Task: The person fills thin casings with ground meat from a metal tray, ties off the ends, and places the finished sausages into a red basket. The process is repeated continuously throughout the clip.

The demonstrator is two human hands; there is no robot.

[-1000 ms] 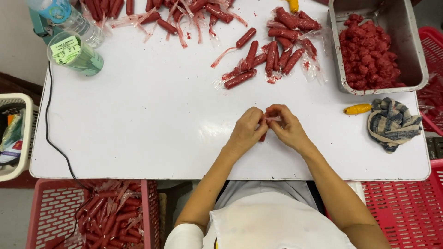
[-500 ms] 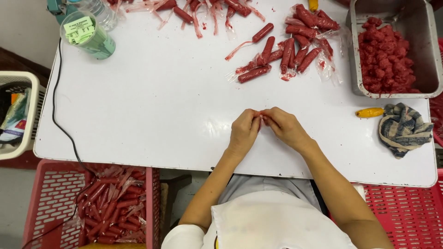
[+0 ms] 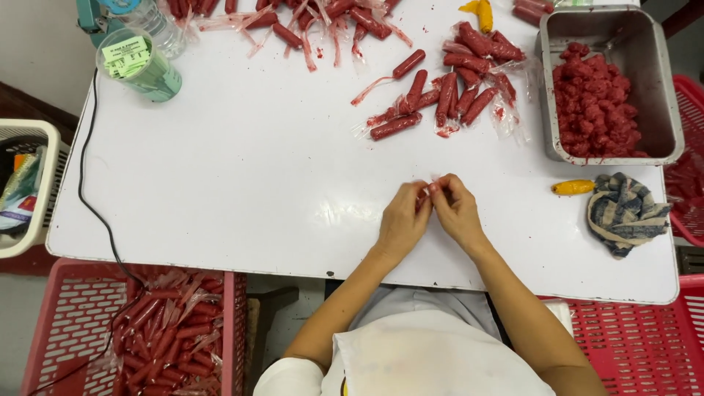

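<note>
Left hand [image 3: 402, 220], right hand [image 3: 456, 210], fingertips pinching red sausage [image 3: 433, 188] between them

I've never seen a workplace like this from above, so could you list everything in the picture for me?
Table: one, white, fills the middle.
Wrapped sausages: many, red in clear film, scattered along the table's far side.
Metal tray: one, grey, far right corner, holding red unwrapped pieces.
Folded cloth: one, blue-and-tan check, right edge.
Small yellow object: one, just left of the cloth.
Green container: one, far left corner, paper inside.
Cable: one, black, along the left edge.
Basket: one, red, lower left, full of wrapped sausages.
Left hand and right hand: fingertips together on a small piece of clear film.
</note>
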